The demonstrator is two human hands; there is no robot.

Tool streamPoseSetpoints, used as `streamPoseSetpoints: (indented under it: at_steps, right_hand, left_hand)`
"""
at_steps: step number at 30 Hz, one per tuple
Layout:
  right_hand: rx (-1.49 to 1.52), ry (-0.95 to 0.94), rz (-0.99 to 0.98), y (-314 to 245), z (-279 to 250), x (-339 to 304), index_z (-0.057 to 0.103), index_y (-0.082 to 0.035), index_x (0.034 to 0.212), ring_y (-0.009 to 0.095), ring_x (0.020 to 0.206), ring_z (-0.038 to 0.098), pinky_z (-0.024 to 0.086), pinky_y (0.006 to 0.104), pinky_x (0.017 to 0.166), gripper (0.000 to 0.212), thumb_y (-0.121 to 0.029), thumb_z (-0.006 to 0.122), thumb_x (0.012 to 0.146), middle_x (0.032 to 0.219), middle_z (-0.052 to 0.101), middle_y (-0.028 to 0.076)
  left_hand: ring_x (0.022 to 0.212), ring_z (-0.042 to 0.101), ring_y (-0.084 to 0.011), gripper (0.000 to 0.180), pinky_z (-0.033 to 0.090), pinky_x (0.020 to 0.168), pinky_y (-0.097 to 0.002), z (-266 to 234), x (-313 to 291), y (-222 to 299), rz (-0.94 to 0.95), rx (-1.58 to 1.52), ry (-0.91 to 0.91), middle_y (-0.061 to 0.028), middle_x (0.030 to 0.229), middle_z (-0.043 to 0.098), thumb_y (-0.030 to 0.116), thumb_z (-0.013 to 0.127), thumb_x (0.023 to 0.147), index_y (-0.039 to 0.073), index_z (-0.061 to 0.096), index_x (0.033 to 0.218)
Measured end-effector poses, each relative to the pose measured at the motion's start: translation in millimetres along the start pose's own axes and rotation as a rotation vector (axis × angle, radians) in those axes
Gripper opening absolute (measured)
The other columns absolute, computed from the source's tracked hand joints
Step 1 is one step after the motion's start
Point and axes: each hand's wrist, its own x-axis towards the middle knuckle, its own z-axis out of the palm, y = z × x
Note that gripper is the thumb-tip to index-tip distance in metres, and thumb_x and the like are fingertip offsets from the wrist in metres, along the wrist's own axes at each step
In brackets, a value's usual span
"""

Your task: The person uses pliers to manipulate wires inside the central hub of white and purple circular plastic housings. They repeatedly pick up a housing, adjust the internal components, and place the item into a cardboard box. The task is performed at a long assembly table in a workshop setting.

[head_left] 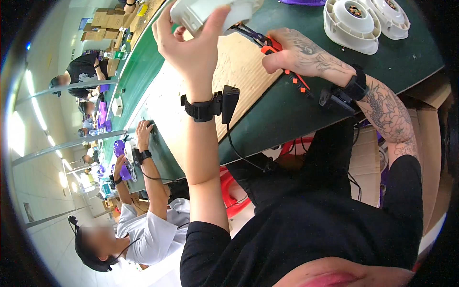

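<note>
A white plastic housing (198, 14) is gripped in my left hand (193, 50), thumb on its near side, raised over a tan cardboard sheet (239, 67) at the top of the view. My right hand (299, 52) is wrapped round a pair of pliers with orange and black handles (272, 47). The dark jaws point left and reach the edge of the housing; whether they bite on anything there I cannot make out. Black straps with small devices sit on both my wrists.
Two white round housings (353, 21) with copper-coloured parts in their centres stand at the far right of the green table (306, 107). Left of me a co-worker in a white shirt (160, 217) handles white and purple parts. Cardboard boxes (423, 129) stand to my right.
</note>
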Motion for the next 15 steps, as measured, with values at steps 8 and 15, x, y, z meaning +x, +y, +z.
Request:
streamPoseSetpoints:
  at_steps: [8,15]
  right_hand:
    - [-0.124,0.006,0.026,14,6,12,0.064,0.009,0.098,0.036,0.079,0.06,0.049,0.0415,0.074,0.06,-0.041,0.069,0.066,0.084,0.061,0.024]
    - [-0.1,0.011,-0.017,15,1,11,0.063,0.012,0.109,0.038,0.087,0.064,0.052,0.0435,0.082,0.073,-0.047,0.07,0.067,0.091,0.065,0.026]
  left_hand:
    - [0.096,0.065,-0.0169,0.059,0.055,0.084,-0.0293,-1,-25,-15,-0.167,-0.18,0.093,-0.0122,0.105,0.064,0.021,0.092,0.079,-0.002,0.051,0.114]
    - [0.097,0.065,-0.0186,0.056,0.055,0.088,-0.0291,-2,-34,-7,-0.19,-0.123,0.082,-0.0135,0.108,0.061,0.016,0.09,0.08,-0.002,0.045,0.109]
